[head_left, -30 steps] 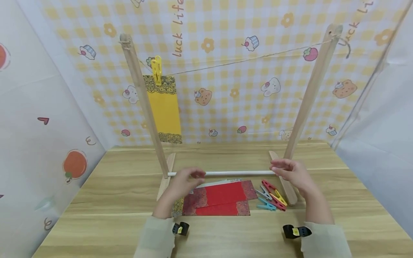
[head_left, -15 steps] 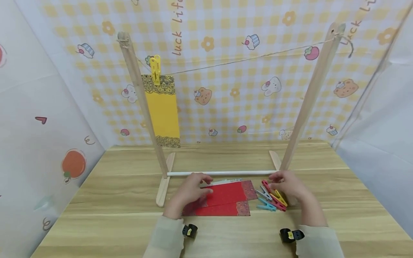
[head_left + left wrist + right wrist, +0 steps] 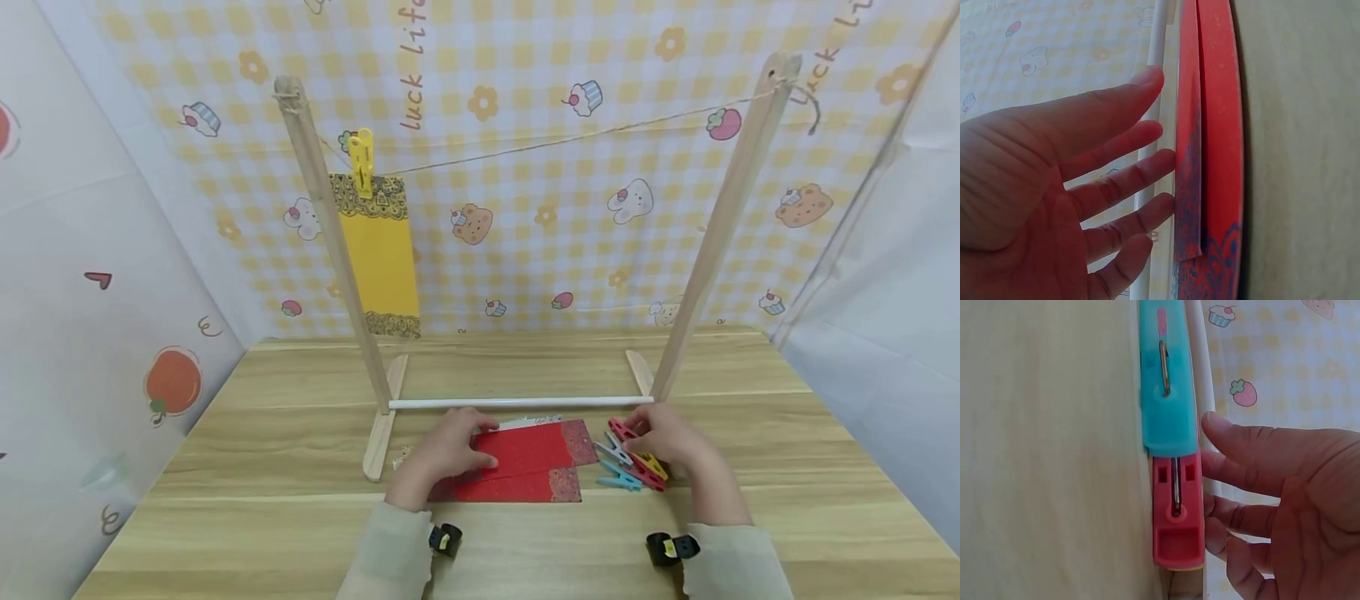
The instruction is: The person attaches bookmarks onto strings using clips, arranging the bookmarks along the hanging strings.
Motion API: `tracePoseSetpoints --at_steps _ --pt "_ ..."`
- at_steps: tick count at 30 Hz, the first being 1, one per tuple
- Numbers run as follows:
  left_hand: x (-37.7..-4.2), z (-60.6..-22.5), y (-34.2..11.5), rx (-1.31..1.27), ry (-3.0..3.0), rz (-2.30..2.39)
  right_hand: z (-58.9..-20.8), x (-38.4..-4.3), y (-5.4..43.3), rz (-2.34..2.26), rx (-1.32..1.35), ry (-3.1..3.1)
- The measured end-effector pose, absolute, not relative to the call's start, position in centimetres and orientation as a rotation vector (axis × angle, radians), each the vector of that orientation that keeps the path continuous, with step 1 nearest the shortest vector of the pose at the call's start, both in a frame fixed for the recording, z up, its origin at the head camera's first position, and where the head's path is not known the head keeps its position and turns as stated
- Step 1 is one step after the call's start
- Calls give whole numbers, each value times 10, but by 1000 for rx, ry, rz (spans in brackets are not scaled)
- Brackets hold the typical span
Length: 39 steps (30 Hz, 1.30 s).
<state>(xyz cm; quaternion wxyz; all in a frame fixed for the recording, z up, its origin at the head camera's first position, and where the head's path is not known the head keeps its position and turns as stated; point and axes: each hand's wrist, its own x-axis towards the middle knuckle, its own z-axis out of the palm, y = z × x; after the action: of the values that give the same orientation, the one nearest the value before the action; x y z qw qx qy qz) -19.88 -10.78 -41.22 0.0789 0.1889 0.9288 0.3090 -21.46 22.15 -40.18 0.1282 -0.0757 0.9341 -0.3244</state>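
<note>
My left hand [image 3: 444,454] lies over the left end of two overlapping red paper strips [image 3: 525,450] with patterned ends. Its thumb and fingers are spread apart in the left wrist view, fingertips right at the strips' edge [image 3: 1189,187]. A pale patterned strip [image 3: 534,422] peeks out behind the red ones. My right hand [image 3: 670,437] hovers at a small pile of clothespins, its relaxed fingers beside a red clothespin [image 3: 621,431] and a grey one [image 3: 615,451]. In the right wrist view, a blue clothespin [image 3: 1169,419] and another red clothespin [image 3: 1179,544] show in front of the fingers.
A wooden stand has a left post [image 3: 330,217], a right post [image 3: 727,217] and a white crossbar [image 3: 517,402]. Twine [image 3: 525,150] stretches between the posts. A yellow clothespin [image 3: 362,162] holds a yellow strip [image 3: 381,267] on it. Patterned cloth [image 3: 555,250] hangs behind.
Both hands have come down from the crossbar towards the table. The left moved right over the red strips; the right moved in to the clothespins. The hanging yellow strip has swayed slightly.
</note>
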Motion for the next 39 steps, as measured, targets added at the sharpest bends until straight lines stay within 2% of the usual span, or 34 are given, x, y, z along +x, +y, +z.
tracePoseSetpoints --at_steps 15,39 --pt "-194 -411 -106 492 2729 807 -400 -208 214 -975 -107 2669" --pt "-195 -414 -109 481 2726 866 -400 -210 216 -1040 -209 2714"
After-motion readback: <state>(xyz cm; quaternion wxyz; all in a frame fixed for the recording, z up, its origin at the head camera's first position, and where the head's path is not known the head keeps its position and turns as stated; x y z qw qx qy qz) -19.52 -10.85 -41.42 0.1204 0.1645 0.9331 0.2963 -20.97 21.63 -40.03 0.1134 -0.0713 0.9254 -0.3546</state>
